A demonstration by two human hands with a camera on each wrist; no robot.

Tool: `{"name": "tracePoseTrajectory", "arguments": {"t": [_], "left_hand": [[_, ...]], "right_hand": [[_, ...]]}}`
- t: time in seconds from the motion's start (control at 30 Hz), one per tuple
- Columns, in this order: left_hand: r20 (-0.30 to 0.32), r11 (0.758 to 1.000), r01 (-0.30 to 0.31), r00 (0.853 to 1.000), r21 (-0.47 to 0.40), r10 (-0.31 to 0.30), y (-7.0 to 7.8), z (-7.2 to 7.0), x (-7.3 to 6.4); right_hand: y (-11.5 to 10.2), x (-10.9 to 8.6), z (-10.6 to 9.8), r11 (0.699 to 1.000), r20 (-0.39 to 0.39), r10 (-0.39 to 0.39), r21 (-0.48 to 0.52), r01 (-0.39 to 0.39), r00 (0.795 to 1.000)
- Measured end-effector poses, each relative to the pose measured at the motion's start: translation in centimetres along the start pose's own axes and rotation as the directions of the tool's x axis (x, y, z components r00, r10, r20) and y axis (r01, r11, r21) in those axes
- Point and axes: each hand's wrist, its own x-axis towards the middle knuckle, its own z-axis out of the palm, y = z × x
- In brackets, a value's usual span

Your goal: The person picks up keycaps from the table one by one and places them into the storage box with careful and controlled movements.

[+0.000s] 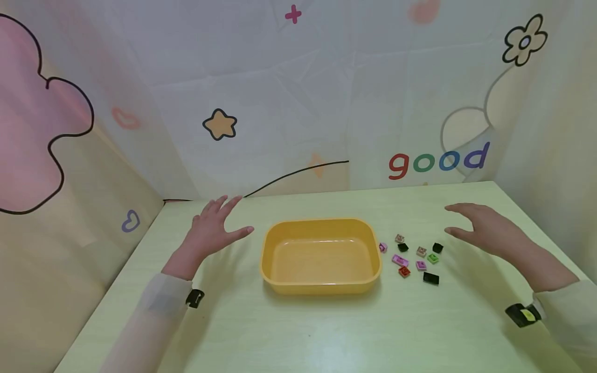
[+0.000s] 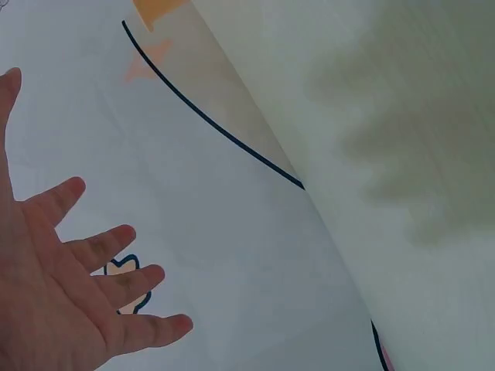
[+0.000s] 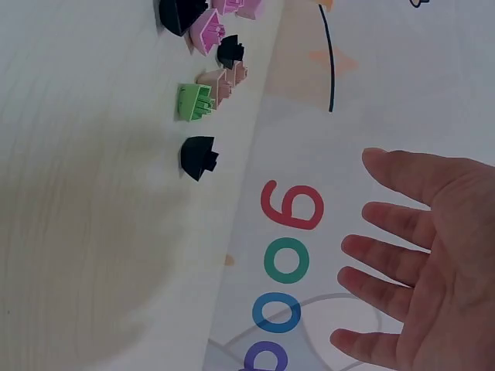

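A yellow rectangular tub with nothing in it stands mid-table. My left hand hovers left of it, fingers spread and holding nothing; the left wrist view also shows that hand with its palm visible. To the right of the tub lie several small building bricks: a black one, a red one, a green one, and pink and beige ones. My right hand is held above the table right of these bricks, fingers extended, touching nothing.
The pale table ends against a printed cloth backdrop at the back, and cloth also hangs along the left side. One pink brick lies close to the tub's right wall. Dark bands sit on both wrists.
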Motion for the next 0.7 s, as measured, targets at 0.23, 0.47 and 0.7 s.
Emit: {"name": "tracePoseTrajectory", "arguments": {"t": [0.23, 0.47, 0.7], "left_hand": [[0.06, 0.978, 0.02, 0.998, -0.207, -0.008, -0.2, 0.8, -0.1], [0.105, 0.941, 0.06, 0.994, -0.334, -0.026, -0.2, 1.8, 0.0], [0.179, 0.869, 0.112, 0.984, -0.482, -0.028, -0.2, 2.8, -0.3]], "right_hand": [[0.7, -0.5, 1.1, 0.999, -0.011, -0.017, 0.037, 0.018, 1.0], [1.0, -0.5, 2.0, 0.998, 0.013, -0.021, 0.058, 0.02, 1.0], [1.0, -0.3, 2.7, 0.995, 0.05, -0.028, 0.093, 0.024, 0.998]]}}
